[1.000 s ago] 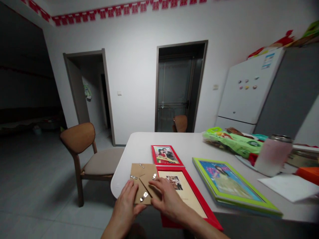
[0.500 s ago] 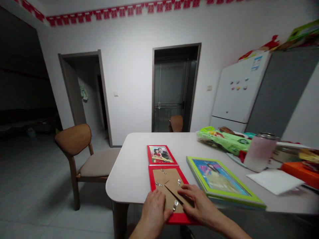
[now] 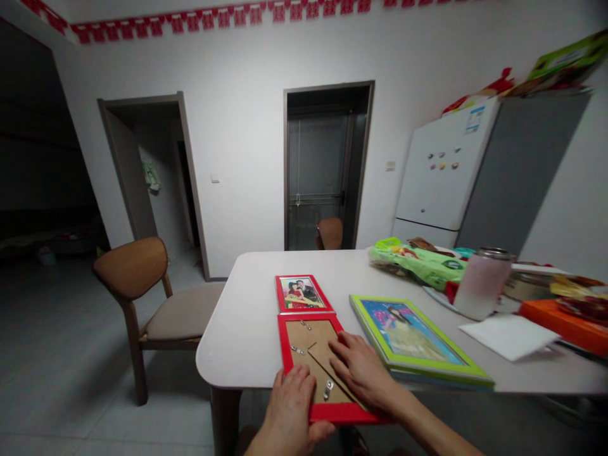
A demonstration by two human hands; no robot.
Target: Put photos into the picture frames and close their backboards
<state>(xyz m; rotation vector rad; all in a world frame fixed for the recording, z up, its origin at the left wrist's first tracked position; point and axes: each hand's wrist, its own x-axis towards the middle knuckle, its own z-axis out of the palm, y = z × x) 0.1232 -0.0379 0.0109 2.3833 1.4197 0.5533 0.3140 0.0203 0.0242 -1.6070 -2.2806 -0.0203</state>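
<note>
Though the board (image 3: 317,341) sits inside the near red frame (image 3: 351,413), its clips (image 3: 328,389) seem unfastened; right hand (image 3: 363,370) lies spread on it; left hand (image 3: 292,405) touches its near-left corner, grip unclear.

And here's a bare left hand (image 3: 292,404), broad across the back; to its right, a bare, slim-fingered right hand (image 3: 361,370) with slender, uncovered forearm (image 3: 430,421).
</note>
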